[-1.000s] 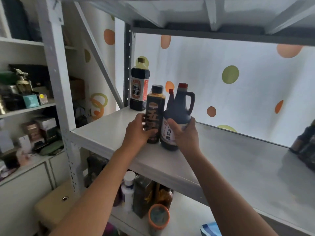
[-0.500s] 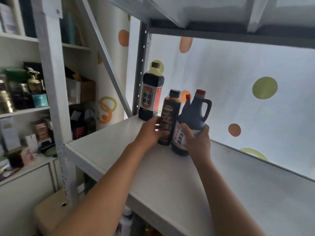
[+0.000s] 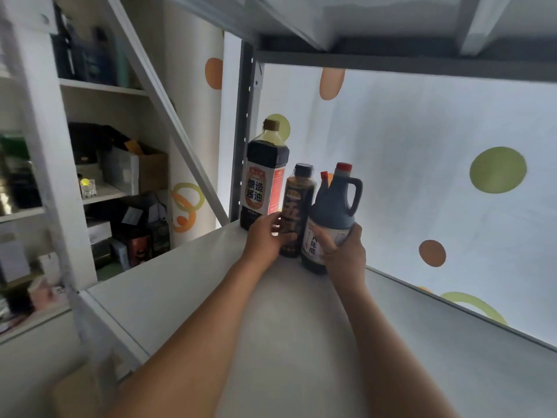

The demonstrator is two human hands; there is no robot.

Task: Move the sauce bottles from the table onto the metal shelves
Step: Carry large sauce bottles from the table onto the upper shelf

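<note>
Both bottles pushed deeper since a second ago, now at the shelf's (image 3: 271, 312) back-left corner, about 11 o'clock from shelf centre. Left hand (image 3: 265, 239) grips the slim dark bottle (image 3: 297, 206); right hand (image 3: 343, 251) wraps the handled jug (image 3: 334, 212). Both stand upright on the shelf, touching, just beside the tall soy bottle (image 3: 263, 179). Placement looks nearly complete; release remains. Jug: red cap, white label.

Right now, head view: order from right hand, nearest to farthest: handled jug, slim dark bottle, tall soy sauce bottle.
From the right hand:
1. Handled jug, gripped by it.
2. Slim dark bottle, just left of the jug.
3. Tall soy sauce bottle, far left, by the shelf post.
</note>
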